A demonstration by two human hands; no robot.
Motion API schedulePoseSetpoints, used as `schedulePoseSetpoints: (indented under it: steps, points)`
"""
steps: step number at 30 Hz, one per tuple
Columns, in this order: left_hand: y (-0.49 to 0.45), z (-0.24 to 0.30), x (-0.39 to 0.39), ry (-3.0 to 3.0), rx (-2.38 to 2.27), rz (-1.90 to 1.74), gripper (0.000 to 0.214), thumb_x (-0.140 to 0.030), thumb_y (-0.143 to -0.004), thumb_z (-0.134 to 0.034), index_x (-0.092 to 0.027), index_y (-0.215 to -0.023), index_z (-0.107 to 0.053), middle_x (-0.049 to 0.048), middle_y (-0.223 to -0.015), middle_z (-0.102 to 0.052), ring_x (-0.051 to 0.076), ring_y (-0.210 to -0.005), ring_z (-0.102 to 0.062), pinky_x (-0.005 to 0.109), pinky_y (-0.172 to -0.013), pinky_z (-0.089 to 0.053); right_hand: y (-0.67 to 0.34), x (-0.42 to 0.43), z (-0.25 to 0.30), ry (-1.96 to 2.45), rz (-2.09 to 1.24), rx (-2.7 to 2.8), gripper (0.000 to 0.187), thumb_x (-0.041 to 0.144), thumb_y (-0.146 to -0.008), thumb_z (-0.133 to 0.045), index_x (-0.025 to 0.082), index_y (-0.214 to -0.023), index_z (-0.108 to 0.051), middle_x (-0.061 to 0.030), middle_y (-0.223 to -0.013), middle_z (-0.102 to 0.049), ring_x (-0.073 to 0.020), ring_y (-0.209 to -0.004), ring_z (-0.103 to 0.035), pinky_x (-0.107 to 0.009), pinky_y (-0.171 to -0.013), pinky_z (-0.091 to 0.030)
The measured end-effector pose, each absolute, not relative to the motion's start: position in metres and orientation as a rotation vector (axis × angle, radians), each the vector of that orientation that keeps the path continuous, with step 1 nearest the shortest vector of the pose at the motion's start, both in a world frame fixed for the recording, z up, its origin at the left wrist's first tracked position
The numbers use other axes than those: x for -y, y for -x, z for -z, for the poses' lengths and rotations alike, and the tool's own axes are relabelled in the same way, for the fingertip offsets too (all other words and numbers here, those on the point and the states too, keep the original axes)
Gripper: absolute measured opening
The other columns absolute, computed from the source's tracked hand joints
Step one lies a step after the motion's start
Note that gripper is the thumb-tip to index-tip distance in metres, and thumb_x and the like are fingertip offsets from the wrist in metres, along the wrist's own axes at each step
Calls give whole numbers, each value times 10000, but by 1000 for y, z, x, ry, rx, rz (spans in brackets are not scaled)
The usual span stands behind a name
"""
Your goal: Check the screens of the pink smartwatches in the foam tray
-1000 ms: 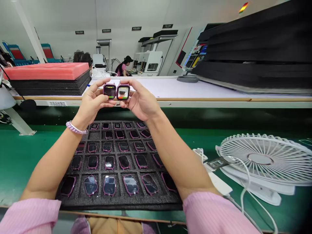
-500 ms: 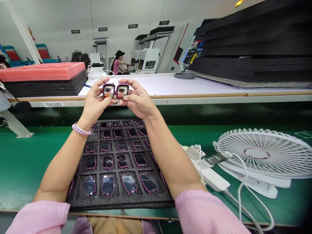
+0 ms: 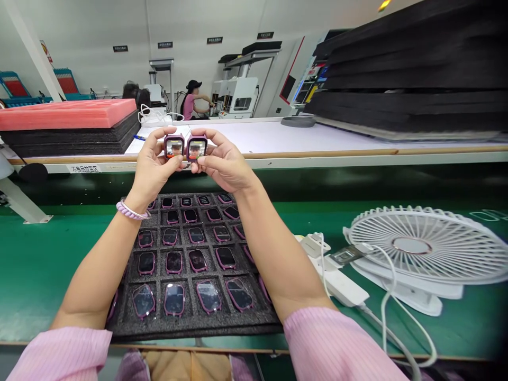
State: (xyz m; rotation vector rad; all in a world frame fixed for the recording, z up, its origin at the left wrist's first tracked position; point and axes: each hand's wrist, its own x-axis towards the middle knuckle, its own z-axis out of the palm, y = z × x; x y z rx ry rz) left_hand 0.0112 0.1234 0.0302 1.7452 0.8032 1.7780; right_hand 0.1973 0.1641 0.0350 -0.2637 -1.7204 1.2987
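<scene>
My left hand (image 3: pixel 150 170) pinches a small purple-framed watch body (image 3: pixel 174 147) with a lit screen, held up at chest height. My right hand (image 3: pixel 223 164) grips a second purple watch body (image 3: pixel 196 148) right beside it, edges nearly touching, its screen lit too. Below my forearms lies a black foam tray (image 3: pixel 190 325) on the green belt, its pockets holding several purple watch bodies (image 3: pixel 197 260) with dark screens. A purple coil band sits on my left wrist.
A white fan (image 3: pixel 420 248) lies flat at the right, with a white power strip (image 3: pixel 337 280) and cables beside it. Pink and black foam sheets (image 3: pixel 71 124) are stacked at the back left, black foam stacks (image 3: pixel 413 84) at the back right. A person works at a far machine.
The screens have gone from coloured bars to a camera-like picture. My hands with both watch bodies have stayed raised, shifting slightly left in the view.
</scene>
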Motion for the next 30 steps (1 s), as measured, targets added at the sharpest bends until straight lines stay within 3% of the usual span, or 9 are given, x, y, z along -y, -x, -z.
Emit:
schedulePoseSetpoints:
  steps: [7,15,23,30]
  points:
    - [3,-18,-145,-2015,-731,-1704,599,-322,-847,-798,-302,-1361,-492,23,-1179,-627,101,-820,-705,236,-811,-632,-197,-173,-31,188,-1292,1734,662,274,-680,-702,247,-1313,-510,1,-1006,-598,-163,-795,-639,-321,-776,-552]
    - [0,-19,-139,-2007,-782,-1716,574,-351,-862,-786,-288,-1359,-505,33,-1163,-647,103,-769,-717,234,-774,-638,-196,-175,-30,240,-1245,1734,682,554,-776,-809,252,-1316,-523,-14,-1023,-591,-161,-763,-631,-326,-733,-565]
    - [-4,-24,-132,-1908,-842,-1740,538,-460,-858,-818,-253,-1273,-546,33,-1096,-668,80,-667,-677,200,-674,-613,-198,-170,-32,214,-1263,1763,618,375,-731,-770,253,-1285,-524,15,-958,-607,-158,-742,-643,-322,-733,-566]
    - [-8,-27,-126,-1815,-834,-1697,518,-415,-862,-797,-256,-1292,-556,20,-1041,-661,104,-670,-701,230,-685,-637,-194,-172,-30,206,-1233,1727,607,504,-776,-832,246,-1243,-543,20,-918,-581,-123,-650,-582,-308,-672,-548]
